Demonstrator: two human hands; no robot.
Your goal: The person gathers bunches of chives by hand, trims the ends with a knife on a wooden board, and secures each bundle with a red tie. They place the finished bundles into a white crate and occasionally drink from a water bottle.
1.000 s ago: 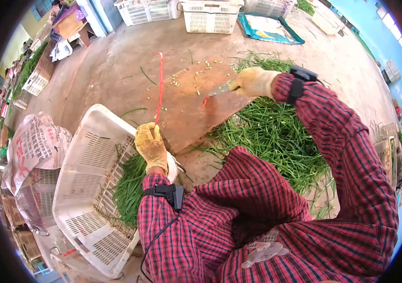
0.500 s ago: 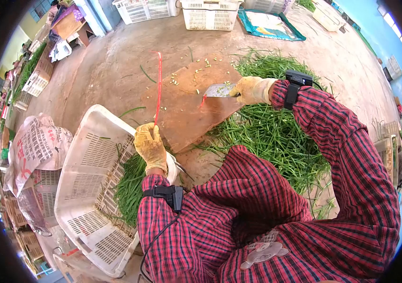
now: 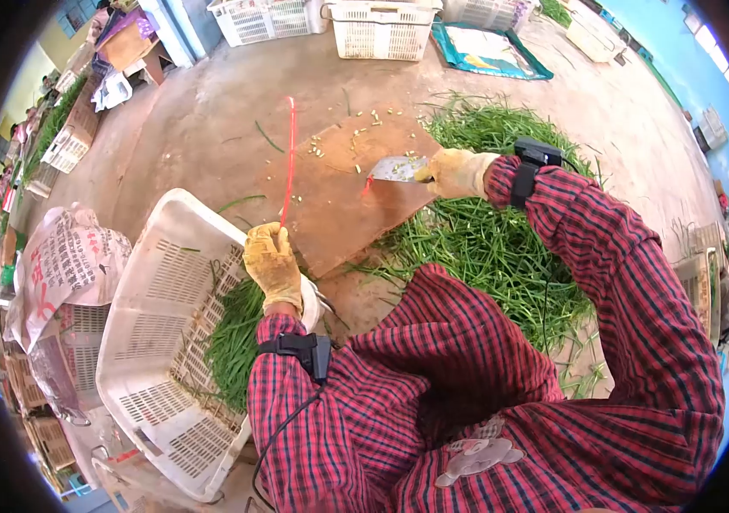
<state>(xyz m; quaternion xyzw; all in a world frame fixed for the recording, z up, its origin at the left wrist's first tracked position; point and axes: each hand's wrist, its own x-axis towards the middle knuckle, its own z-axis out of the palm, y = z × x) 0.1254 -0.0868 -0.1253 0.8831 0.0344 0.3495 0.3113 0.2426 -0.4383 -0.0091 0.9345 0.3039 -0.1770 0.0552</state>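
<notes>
In a stained yellow glove, my left hand pinches the lower end of a long red strip of tie tape, which stretches away across the floor side of the board. My right hand, gloved too, is closed around the handle of a wide-bladed knife. The blade lies low over a brown board strewn with short cut stem pieces. A short red scrap shows by the blade's tip. Under and beside my right arm spreads a big heap of long green stalks.
A white plastic crate holding green stalks stands tilted at my left. Behind it is a printed white sack. More white crates and a teal-edged bag line the far floor.
The red strip's upper part has shifted slightly to the right. Both hands keep their hold and have barely moved; the view has shifted a little.
</notes>
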